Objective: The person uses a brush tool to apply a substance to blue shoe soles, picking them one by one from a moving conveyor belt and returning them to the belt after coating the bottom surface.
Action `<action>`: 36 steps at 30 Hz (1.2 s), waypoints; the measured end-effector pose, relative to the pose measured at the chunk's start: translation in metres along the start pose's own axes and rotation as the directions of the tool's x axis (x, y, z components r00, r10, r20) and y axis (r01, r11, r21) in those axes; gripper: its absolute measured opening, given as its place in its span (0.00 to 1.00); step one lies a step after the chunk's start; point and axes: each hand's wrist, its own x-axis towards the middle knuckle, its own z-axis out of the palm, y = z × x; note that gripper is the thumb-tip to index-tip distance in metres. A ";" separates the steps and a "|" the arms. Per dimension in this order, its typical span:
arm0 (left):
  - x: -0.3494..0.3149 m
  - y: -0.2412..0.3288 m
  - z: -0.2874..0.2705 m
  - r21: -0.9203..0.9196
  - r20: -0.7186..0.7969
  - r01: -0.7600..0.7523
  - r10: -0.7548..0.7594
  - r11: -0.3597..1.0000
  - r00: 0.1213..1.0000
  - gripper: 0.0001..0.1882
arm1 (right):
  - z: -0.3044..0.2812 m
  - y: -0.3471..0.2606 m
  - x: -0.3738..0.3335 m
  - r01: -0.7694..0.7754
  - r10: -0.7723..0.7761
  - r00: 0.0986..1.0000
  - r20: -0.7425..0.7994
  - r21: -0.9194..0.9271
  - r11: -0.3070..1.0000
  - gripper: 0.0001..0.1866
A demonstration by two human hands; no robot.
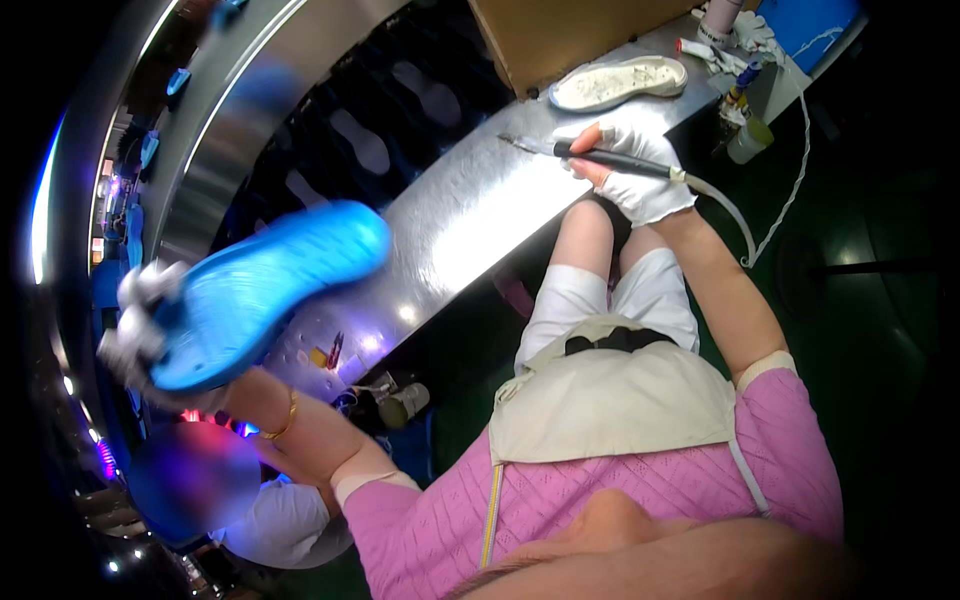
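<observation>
My left hand (145, 325), in a white glove and blurred by motion, grips a bright blue shoe sole (265, 285) by one end. The sole is raised above the left part of the metal bench (445, 215), tilted with its broad face towards me. In a white glove with bare fingertips, my right hand (640, 175) pinches a pen-shaped tool (635, 162) with a black handle and a thin metal tip. A pale cord runs from the tool's rear end. The tip points left over the bench, apart from the blue sole. Just beyond my right hand lies a cream-coloured shoe (620, 82).
Dark racks with pale soles (360, 142) run behind the bench. A cardboard box (560, 40) stands at the back. Cups and gloves (752, 32) crowd the right end, where a white cord (803, 160) hangs. Another person (275, 520) is close at lower left.
</observation>
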 end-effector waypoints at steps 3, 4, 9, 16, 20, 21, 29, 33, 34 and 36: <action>0.004 -0.071 0.010 -0.220 -0.055 0.317 -0.336 0.923 0.940 0.28 | -0.017 -0.005 0.019 -0.042 0.039 0.999 -0.037 -0.077 0.996 0.08; -0.013 -0.093 0.016 -0.383 -0.152 0.332 -0.413 0.862 0.898 0.28 | -0.015 -0.002 0.021 -0.052 0.051 0.999 -0.014 -0.077 0.996 0.08; -0.079 -0.182 0.033 -0.699 -0.387 0.237 -0.635 0.675 0.668 0.37 | -0.007 -0.007 0.020 -0.012 0.012 1.000 -0.010 -0.081 0.997 0.09; -0.091 -0.218 0.045 -0.696 -0.227 0.428 -0.743 0.576 0.630 0.49 | 0.021 0.001 0.019 -0.072 0.079 0.986 0.147 -0.056 0.996 0.09; -0.080 -0.233 0.057 -0.599 -0.570 0.147 -0.549 0.787 0.611 0.38 | 0.042 0.008 0.022 -0.223 0.215 0.957 0.194 0.021 0.975 0.09; -0.084 -0.246 0.051 -0.689 -0.552 -0.010 -0.516 0.725 0.654 0.36 | 0.043 0.010 0.025 -0.193 0.188 0.967 0.170 0.012 0.981 0.08; -0.079 -0.265 0.076 -0.427 -0.678 0.174 -0.441 0.888 0.588 0.34 | 0.061 0.030 0.021 0.182 -0.177 0.980 0.095 -0.045 0.982 0.07; -0.100 -0.264 0.047 -0.621 -0.525 0.064 -0.474 0.782 0.707 0.38 | 0.063 0.006 0.013 -0.279 0.224 0.941 0.252 0.210 0.937 0.08; -0.104 -0.264 0.039 -0.689 -0.430 0.037 -0.449 0.724 0.783 0.38 | 0.062 0.014 0.015 -0.263 0.224 0.949 0.220 0.167 0.950 0.10; -0.105 -0.260 0.039 -0.805 -0.264 0.039 -0.417 0.592 0.870 0.38 | 0.061 0.026 0.012 -0.091 0.082 0.979 0.187 0.041 0.995 0.10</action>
